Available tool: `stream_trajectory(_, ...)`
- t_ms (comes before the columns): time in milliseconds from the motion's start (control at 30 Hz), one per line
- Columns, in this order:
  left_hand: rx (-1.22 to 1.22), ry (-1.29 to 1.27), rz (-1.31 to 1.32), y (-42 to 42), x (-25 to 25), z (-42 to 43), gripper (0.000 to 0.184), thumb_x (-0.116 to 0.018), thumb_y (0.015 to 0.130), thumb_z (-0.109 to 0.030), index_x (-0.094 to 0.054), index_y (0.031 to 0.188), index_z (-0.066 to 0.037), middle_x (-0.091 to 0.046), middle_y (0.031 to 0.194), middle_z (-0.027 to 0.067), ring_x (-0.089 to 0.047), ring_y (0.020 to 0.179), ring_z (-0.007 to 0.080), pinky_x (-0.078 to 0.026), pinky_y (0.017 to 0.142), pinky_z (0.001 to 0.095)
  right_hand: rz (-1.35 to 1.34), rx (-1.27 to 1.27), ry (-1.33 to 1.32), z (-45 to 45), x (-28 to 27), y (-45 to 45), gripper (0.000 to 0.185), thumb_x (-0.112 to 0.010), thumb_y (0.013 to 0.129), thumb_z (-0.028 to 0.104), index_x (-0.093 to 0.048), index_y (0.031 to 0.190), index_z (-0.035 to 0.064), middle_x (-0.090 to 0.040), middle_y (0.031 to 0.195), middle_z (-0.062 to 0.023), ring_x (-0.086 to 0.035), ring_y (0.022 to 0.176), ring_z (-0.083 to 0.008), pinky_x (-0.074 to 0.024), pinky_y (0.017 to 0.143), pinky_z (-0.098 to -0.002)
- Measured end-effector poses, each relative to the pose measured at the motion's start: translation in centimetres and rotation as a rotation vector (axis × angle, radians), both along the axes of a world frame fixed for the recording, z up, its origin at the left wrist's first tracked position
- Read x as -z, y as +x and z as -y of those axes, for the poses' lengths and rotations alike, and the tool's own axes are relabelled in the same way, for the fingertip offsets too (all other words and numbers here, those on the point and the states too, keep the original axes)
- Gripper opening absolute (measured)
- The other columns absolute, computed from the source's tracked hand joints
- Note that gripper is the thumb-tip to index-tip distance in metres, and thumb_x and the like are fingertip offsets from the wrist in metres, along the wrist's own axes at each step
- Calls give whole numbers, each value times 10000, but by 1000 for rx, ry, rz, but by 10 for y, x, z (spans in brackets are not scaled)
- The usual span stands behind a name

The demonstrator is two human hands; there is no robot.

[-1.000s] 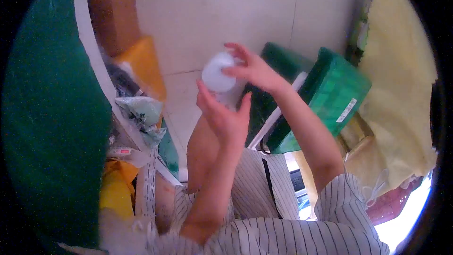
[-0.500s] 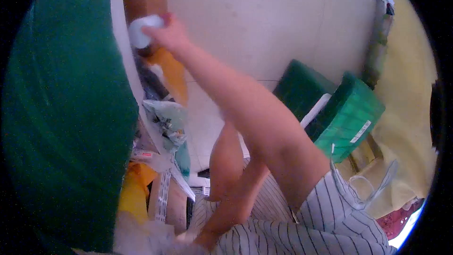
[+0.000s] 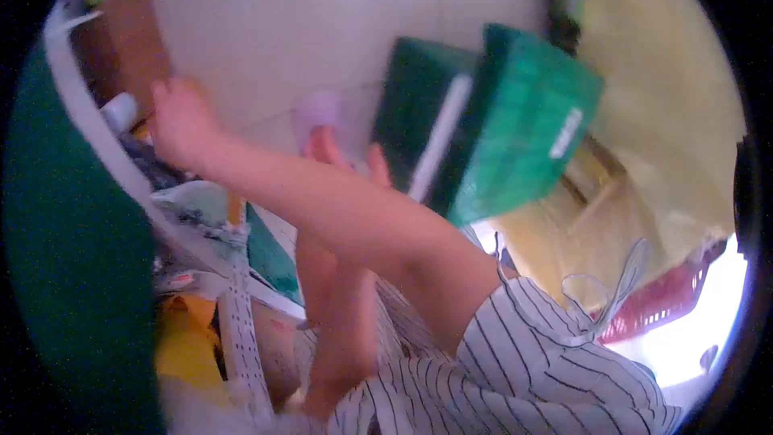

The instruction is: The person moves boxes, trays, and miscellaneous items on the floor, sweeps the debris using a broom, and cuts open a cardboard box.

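My right hand [image 3: 187,124] is out at the left beside a brown cardboard box [image 3: 135,48], its fingers loosely bent and apart, blurred by motion. A small white cylinder [image 3: 121,113] lies just left of the hand, against the box and the white edge, with a gap between them. Partly behind my right forearm, my left hand [image 3: 342,153] shows its fingers spread. Just beyond its fingertips is a blurred lilac, round-looking object [image 3: 318,106] on the floor; whether they touch it I cannot tell.
Green boxes [image 3: 527,125] stand on the pale tiled floor [image 3: 322,16]. Plastic packets [image 3: 197,205] and yellow material [image 3: 189,346] lie along the left, beside a dark green surface [image 3: 72,274]. Yellow cloth [image 3: 660,89] and a red basket [image 3: 660,298] are on the right.
The white cylinder was in my right hand and is now let go beside the cardboard box. My left hand has come forward into view near the lilac object. The view has shifted right.
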State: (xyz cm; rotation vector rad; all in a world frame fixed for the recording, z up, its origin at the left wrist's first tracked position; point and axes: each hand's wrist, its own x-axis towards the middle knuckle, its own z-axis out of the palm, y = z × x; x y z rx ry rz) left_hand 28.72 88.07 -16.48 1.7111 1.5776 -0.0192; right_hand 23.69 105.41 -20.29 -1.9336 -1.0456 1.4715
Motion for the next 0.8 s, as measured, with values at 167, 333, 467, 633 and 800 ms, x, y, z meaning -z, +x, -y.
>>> stream_trajectory(167, 144, 56, -76, -17, 11, 31, 554, -577, 629, -296, -357, 1056, -20, -438, 962, 183, -412, 886, 322, -334, 761, 382, -163, 255, -87, 114, -102, 83, 413, -477, 654, 85, -377, 1055, 76, -537, 689, -135, -521, 657, -304, -399, 642, -393)
stream_trajectory(333, 373, -69, -156, -41, 11, 74, 512, -561, 650, -268, -369, 1048, -9, -465, 936, 198, -459, 855, 316, -361, 744, 388, -71, 554, -441, 293, -170, 171, 513, -434, 639, -27, -315, 1123, 93, -560, 724, -75, -543, 579, -160, -441, 553, -279)
stream_trajectory(467, 557, -360, -142, 16, -101, 53, 442, -536, 676, -202, -385, 1034, 8, -486, 907, 214, -487, 847, 311, -375, 744, 384, 43, 1110, -640, 477, -185, 191, 411, -438, 772, 128, -256, 1129, 37, -542, 671, -131, -541, 582, -192, -441, 514, -262)
stream_trajectory(633, 523, -252, 7, -1, -4, 107, 319, -507, 699, -183, -449, 948, 7, -517, 820, 187, -515, 762, 283, -410, 683, 348, -82, 1343, -666, 648, -105, 150, 415, -473, 731, 190, -293, 1059, 11, -564, 751, -135, -551, 643, -161, -457, 530, -287)
stream_trajectory(800, 632, -215, -124, 17, 31, 125, 299, -498, 703, -189, -459, 929, 3, -519, 811, 179, -513, 754, 273, -407, 676, 342, -25, 1247, -590, 660, -30, 107, 356, -502, 688, 269, -423, 962, 56, -549, 795, -164, -535, 754, -249, -418, 663, -342)
